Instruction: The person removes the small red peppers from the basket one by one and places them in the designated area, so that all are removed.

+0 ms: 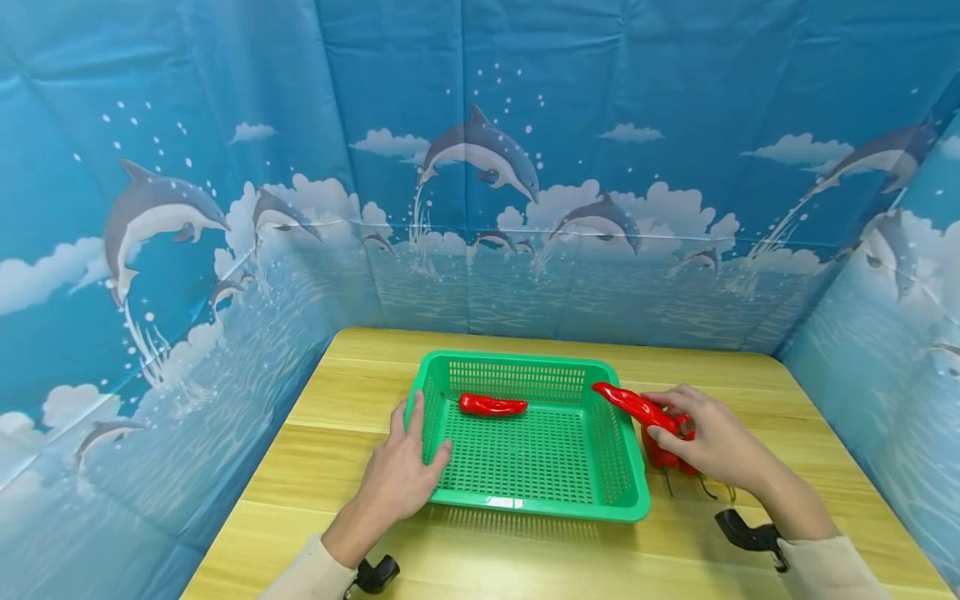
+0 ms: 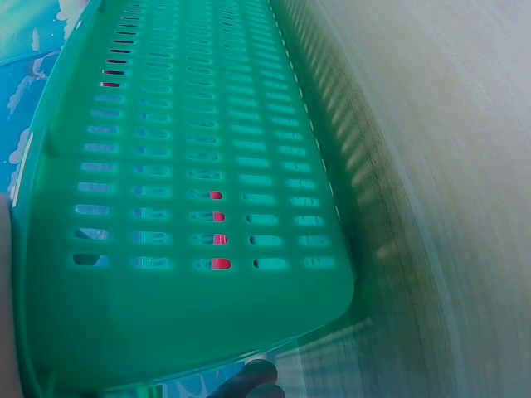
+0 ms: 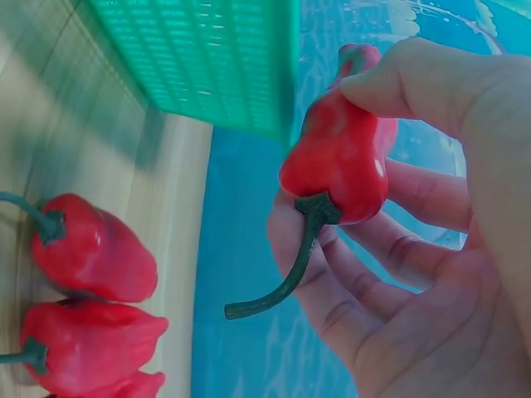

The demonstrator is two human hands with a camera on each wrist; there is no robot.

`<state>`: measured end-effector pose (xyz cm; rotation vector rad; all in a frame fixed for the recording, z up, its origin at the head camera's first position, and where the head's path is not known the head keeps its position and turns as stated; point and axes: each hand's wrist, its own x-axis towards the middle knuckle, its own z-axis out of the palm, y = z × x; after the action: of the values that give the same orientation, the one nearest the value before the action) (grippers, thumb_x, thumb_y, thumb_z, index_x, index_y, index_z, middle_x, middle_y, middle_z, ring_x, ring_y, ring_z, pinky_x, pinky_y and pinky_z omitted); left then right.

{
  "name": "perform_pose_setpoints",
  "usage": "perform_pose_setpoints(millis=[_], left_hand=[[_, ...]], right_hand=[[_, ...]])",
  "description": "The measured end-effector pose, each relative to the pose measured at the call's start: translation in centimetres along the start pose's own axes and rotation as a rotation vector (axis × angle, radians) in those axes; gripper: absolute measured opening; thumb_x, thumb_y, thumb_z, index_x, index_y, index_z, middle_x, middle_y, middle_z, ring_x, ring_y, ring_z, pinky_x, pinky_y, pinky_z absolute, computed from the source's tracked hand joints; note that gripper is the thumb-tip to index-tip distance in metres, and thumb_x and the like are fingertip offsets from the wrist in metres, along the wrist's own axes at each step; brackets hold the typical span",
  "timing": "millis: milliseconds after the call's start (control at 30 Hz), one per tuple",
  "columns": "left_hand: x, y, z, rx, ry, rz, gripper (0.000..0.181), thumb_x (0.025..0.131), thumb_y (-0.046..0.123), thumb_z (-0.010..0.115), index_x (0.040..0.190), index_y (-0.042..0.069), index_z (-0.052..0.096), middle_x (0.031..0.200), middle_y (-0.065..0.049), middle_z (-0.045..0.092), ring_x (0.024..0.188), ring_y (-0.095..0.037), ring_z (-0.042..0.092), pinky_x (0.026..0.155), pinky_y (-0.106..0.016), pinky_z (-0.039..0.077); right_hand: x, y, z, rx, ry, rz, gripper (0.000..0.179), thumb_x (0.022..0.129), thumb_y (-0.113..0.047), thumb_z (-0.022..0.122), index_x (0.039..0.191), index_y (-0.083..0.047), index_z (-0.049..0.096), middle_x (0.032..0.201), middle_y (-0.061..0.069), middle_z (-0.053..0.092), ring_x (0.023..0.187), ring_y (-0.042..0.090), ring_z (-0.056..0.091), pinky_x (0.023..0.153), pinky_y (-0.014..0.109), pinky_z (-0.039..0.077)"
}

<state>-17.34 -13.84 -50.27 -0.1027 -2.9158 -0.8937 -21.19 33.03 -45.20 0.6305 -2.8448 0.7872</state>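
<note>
My right hand [image 1: 708,433] pinches a glossy red chili pepper [image 1: 633,404] between thumb and fingers. It holds the pepper up beside the basket's right rim, the tip over that rim. In the right wrist view this pepper [image 3: 336,162] shows its curved green stem hanging free. My left hand [image 1: 401,471] grips the left side of a green plastic basket [image 1: 525,506], thumb toward the inside. Dark fingertips [image 2: 259,373] show outside the basket's end in the left wrist view. Inside the basket, near its back left, lies one red chili pepper [image 1: 491,406].
Several more red peppers [image 3: 95,249] lie on the wooden table [image 1: 337,417] right of the basket, partly hidden under my right hand in the head view. A blue dolphin-print curtain [image 1: 525,275] rises behind the table and at both sides.
</note>
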Motion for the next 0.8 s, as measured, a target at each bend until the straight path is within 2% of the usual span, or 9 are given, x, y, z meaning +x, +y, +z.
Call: perform_pose_setpoints(millis=[167, 200, 300, 400, 467, 567, 733, 800], left_hand=[[0.0, 0.0, -0.1, -0.016, 0.027, 0.033, 0.098, 0.115, 0.052, 0.064, 0.189, 0.013, 0.012, 0.190, -0.026, 0.025, 0.053, -0.021, 0.053, 0.051, -0.038, 0.046], [0.1, -0.5, 0.3, -0.011, 0.052, 0.063, 0.098, 0.116, 0.055, 0.061, 0.190, 0.015, 0.011, 0.190, -0.026, 0.025, 0.053, -0.019, 0.051, 0.050, -0.038, 0.044], [0.1, -0.6, 0.3, -0.025, 0.057, 0.073, 0.098, 0.115, 0.055, 0.061, 0.190, 0.015, 0.011, 0.189, -0.028, 0.026, 0.052, -0.019, 0.052, 0.049, -0.040, 0.044], [0.1, -0.5, 0.3, -0.005, 0.037, 0.048, 0.098, 0.115, 0.053, 0.062, 0.190, 0.014, 0.011, 0.190, -0.026, 0.024, 0.052, -0.019, 0.052, 0.050, -0.037, 0.044], [0.0, 0.1, -0.2, -0.003, 0.005, 0.013, 0.099, 0.114, 0.049, 0.065, 0.189, 0.013, 0.012, 0.191, -0.025, 0.024, 0.052, -0.021, 0.053, 0.051, -0.036, 0.046], [-0.1, 0.2, -0.2, 0.001, 0.003, 0.013, 0.099, 0.114, 0.049, 0.065, 0.189, 0.012, 0.012, 0.191, -0.025, 0.025, 0.050, -0.020, 0.052, 0.050, -0.035, 0.045], [-0.2, 0.2, -0.2, 0.004, 0.005, 0.013, 0.099, 0.115, 0.051, 0.064, 0.189, 0.012, 0.012, 0.191, -0.025, 0.025, 0.050, -0.019, 0.052, 0.051, -0.035, 0.045], [-0.2, 0.2, -0.2, 0.004, 0.006, 0.010, 0.099, 0.114, 0.050, 0.065, 0.189, 0.011, 0.012, 0.191, -0.025, 0.025, 0.050, -0.020, 0.052, 0.050, -0.035, 0.045]], right_hand=[[-0.4, 0.4, -0.1, 0.004, -0.012, 0.034, 0.051, 0.107, -0.020, 0.086, 0.153, -0.003, 0.072, 0.134, 0.014, 0.075, 0.097, 0.017, 0.073, 0.069, 0.027, 0.055], [-0.5, 0.6, -0.2, 0.001, -0.012, 0.037, 0.051, 0.107, -0.021, 0.086, 0.153, -0.003, 0.072, 0.135, 0.014, 0.075, 0.097, 0.017, 0.073, 0.069, 0.027, 0.055], [-0.7, 0.8, -0.3, -0.009, -0.015, 0.037, 0.052, 0.107, -0.020, 0.086, 0.154, -0.001, 0.071, 0.134, 0.015, 0.075, 0.100, 0.021, 0.074, 0.069, 0.028, 0.054], [-0.9, 1.0, -0.3, -0.009, -0.014, 0.041, 0.052, 0.107, -0.020, 0.087, 0.153, -0.001, 0.071, 0.130, 0.012, 0.075, 0.103, 0.022, 0.075, 0.069, 0.027, 0.054], [-1.0, 1.1, -0.2, -0.011, -0.013, 0.046, 0.052, 0.107, -0.020, 0.087, 0.154, -0.001, 0.072, 0.128, 0.010, 0.075, 0.100, 0.018, 0.073, 0.068, 0.027, 0.054], [-1.2, 1.4, -0.2, -0.012, -0.008, 0.051, 0.053, 0.106, -0.020, 0.087, 0.153, -0.002, 0.072, 0.127, 0.009, 0.075, 0.099, 0.017, 0.072, 0.067, 0.026, 0.054], [-1.5, 2.0, -0.1, -0.019, 0.010, 0.041, 0.052, 0.105, -0.019, 0.089, 0.152, -0.002, 0.073, 0.127, 0.011, 0.076, 0.104, 0.026, 0.077, 0.067, 0.026, 0.054], [-1.6, 2.2, -0.1, -0.017, 0.015, 0.037, 0.051, 0.105, -0.019, 0.089, 0.151, -0.003, 0.074, 0.126, 0.012, 0.076, 0.101, 0.022, 0.076, 0.066, 0.026, 0.054]])
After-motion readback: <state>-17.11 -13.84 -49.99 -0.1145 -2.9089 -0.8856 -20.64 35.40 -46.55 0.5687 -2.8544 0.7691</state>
